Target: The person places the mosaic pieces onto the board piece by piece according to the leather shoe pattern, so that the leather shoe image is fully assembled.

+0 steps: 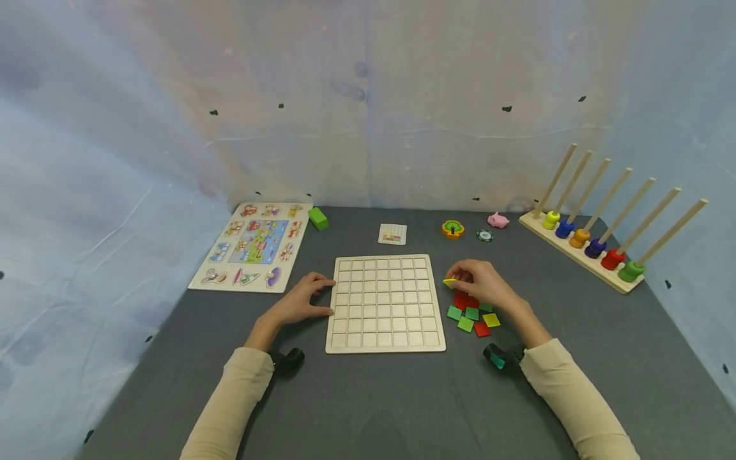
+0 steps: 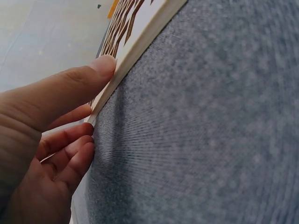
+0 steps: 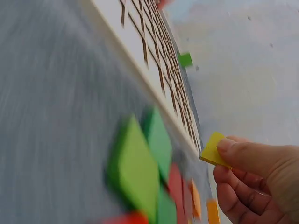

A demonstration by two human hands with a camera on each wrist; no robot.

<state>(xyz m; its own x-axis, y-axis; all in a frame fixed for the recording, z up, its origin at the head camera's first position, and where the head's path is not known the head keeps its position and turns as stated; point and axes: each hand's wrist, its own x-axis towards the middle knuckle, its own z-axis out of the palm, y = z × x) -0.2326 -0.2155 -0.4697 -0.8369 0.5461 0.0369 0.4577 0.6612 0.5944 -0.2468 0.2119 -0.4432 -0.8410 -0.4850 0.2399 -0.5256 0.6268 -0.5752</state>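
Note:
A pale wooden grid board [image 1: 385, 305] lies flat in the middle of the table. My left hand [image 1: 300, 299] rests at its left edge, with thumb and fingertips touching the side; the left wrist view shows the thumb [image 2: 105, 66] on the rim. My right hand [image 1: 482, 281] pinches a yellow square tile [image 3: 213, 150] between thumb and fingers, just right of the board's edge. Below that hand is a loose pile of tiles: green ones [image 1: 466, 324], a yellow one [image 1: 491, 320] and red ones [image 1: 482, 329]. Part of the pile is hidden by the hand.
Behind the board lies a small pattern card [image 1: 393, 234]. Back left are a picture puzzle board [image 1: 207, 263] and a green block [image 1: 318, 218]. Back right stand a tree piece [image 1: 453, 230], a dark chip [image 1: 485, 236], a pink pig [image 1: 498, 220] and a peg stacker [image 1: 623, 285].

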